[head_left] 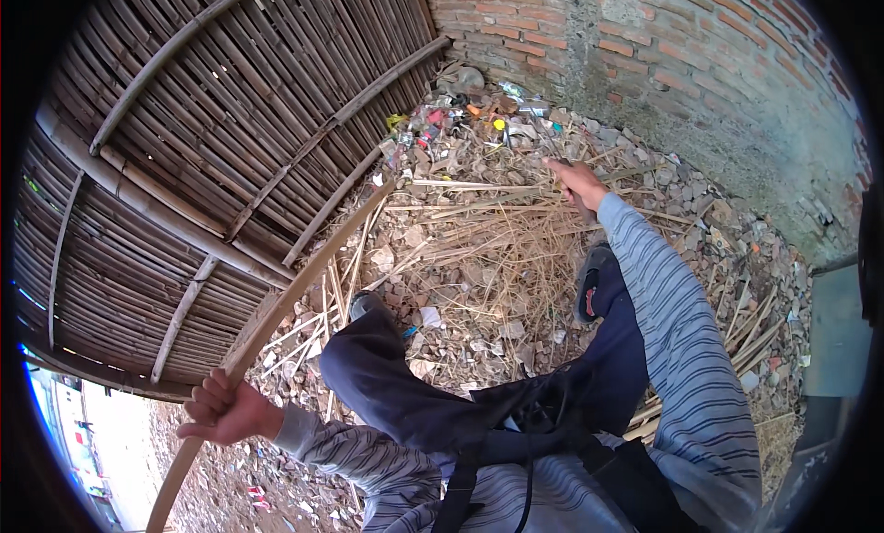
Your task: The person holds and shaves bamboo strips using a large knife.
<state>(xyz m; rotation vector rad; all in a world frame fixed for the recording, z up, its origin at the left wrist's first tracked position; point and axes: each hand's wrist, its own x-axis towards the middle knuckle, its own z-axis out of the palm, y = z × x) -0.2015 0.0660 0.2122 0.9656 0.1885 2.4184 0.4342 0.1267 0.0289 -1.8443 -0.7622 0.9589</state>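
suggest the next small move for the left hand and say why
Probably ease the far end of the long strip toward the right hand: the left hand already grips the strip, but its far end remains apart from the right hand.

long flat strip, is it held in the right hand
No, the left hand is closed around the long flat strip, while the right hand is apart from it.

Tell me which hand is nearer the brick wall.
Right. The right hand is out in front, short of the brick wall; the left hand is farther back, at lower left, closed around the long strip.
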